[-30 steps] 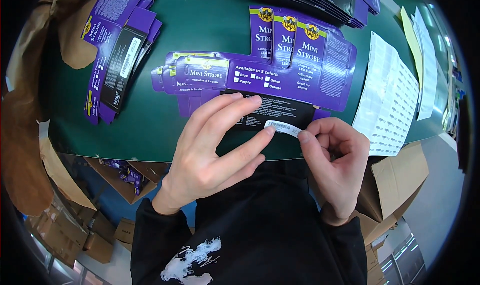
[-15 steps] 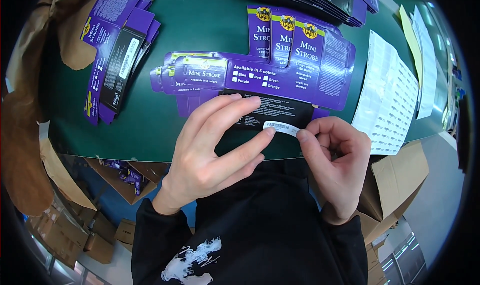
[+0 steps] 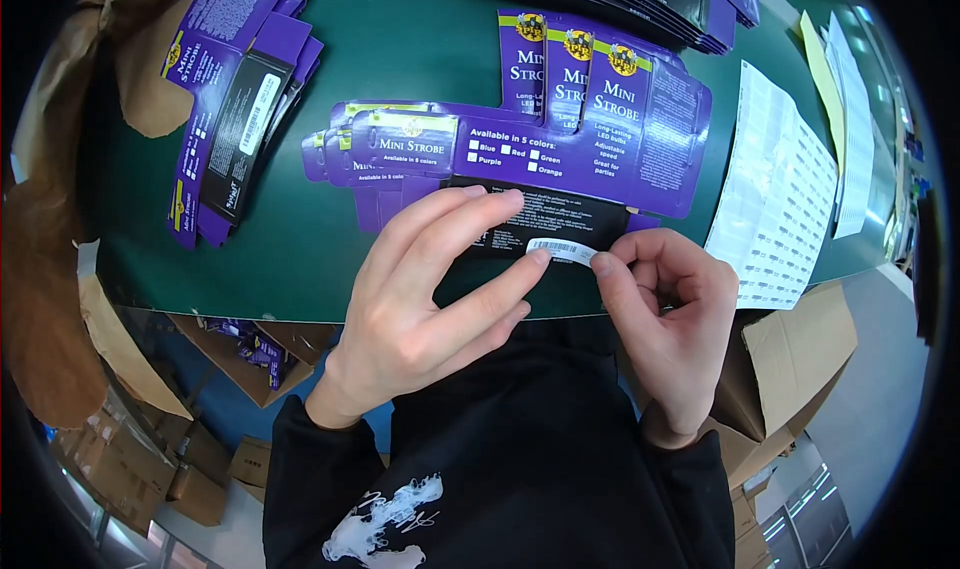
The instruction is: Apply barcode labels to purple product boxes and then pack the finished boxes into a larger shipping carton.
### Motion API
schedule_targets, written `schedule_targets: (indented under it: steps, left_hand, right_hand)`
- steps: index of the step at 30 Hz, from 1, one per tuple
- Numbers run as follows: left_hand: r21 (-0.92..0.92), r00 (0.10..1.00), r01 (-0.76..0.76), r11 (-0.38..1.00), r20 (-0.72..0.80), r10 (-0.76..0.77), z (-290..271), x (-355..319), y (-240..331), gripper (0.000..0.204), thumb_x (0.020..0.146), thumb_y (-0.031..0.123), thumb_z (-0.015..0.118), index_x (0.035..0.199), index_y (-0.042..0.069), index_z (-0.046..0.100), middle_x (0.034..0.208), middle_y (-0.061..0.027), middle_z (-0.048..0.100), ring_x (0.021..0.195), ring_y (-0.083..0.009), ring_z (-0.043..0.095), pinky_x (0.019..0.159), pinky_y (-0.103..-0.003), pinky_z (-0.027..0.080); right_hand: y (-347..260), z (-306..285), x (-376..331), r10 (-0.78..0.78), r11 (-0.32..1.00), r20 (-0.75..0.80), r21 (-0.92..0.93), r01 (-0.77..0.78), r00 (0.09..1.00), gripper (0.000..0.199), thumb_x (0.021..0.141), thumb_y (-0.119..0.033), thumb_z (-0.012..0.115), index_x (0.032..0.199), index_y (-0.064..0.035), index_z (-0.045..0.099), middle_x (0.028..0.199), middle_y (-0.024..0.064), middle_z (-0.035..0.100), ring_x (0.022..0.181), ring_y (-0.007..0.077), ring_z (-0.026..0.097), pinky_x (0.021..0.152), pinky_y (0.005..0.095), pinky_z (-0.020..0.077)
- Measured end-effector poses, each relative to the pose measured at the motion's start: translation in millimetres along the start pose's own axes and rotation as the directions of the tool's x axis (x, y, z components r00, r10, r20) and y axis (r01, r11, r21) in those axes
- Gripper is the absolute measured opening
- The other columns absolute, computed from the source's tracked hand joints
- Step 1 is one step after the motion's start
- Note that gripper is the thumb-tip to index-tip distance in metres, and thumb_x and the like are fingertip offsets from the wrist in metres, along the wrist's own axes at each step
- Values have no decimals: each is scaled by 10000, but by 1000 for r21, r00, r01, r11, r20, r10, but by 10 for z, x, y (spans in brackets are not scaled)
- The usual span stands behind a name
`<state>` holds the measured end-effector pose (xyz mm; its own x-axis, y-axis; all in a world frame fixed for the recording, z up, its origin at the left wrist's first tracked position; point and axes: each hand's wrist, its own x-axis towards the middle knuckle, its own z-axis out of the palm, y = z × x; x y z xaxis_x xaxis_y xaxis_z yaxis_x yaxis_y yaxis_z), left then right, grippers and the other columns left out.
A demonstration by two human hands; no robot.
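Observation:
Flattened purple-and-black cartons (image 3: 560, 155) lie overlapped on the green table in front of me. My left hand (image 3: 425, 289) is spread over the black panel (image 3: 545, 212) of the top one, fingers apart. Two of its fingertips rest on the panel; another touches the left end of a narrow white barcode label (image 3: 563, 250). Between thumb and bent forefinger, my right hand (image 3: 665, 309) pinches the label's right end. The label bows slightly along the panel's near edge. Whether its underside is fully against the carton, I cannot tell.
A sheet of printed labels (image 3: 770, 199) lies to the right, with more paper (image 3: 848, 129) beyond. Left stands a pile of labelled cartons (image 3: 240, 99); another stack (image 3: 640, 4) is at the back. Open cardboard boxes (image 3: 800, 359) sit below the green table's (image 3: 400, 49) near edge.
The right hand has shifted very slightly left, still pinching the label's end. The left hand stays in nearly the same place, and the cartons have barely moved.

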<state>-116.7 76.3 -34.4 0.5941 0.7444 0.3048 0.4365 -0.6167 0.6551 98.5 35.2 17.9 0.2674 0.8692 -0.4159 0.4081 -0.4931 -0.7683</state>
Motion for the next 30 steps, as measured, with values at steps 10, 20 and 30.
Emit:
schedule_targets:
  steps: [10, 20, 30]
  left_hand:
    - [5, 1000, 5, 1000, -11, -5, 13, -3, 1, 405, 701, 185, 810, 1099, 113, 810, 1287, -173, 650, 1160, -382, 607, 982, -468, 517]
    - [11, 1000, -4, 1000, -13, 4, 18, -3, -5, 380, 723, 209, 806, 1090, 110, 811, 1273, -172, 656, 1153, -381, 607, 980, -468, 517]
    - [14, 1000, -3, 1000, -15, 3, 23, -5, -8, 380, 714, 198, 809, 1082, 105, 810, 1277, -171, 656, 1154, -380, 607, 980, -466, 518]
  right_hand:
    - [20, 15, 1, -16, 1000, -5, -16, 16, 1000, 90, 858, -30, 769, 832, -1, 688, 527, -30, 505, 490, 18, 417, 489, 219, 322]
    - [32, 9, 7, -24, 999, 2, -21, 24, 1000, 90, 856, -26, 769, 833, 1, 687, 523, -29, 503, 482, 20, 412, 488, 219, 319]
    - [32, 12, 20, -15, 999, -4, -35, 15, 1000, 90, 852, -33, 771, 836, 0, 690, 523, -29, 502, 485, 22, 414, 488, 222, 319]
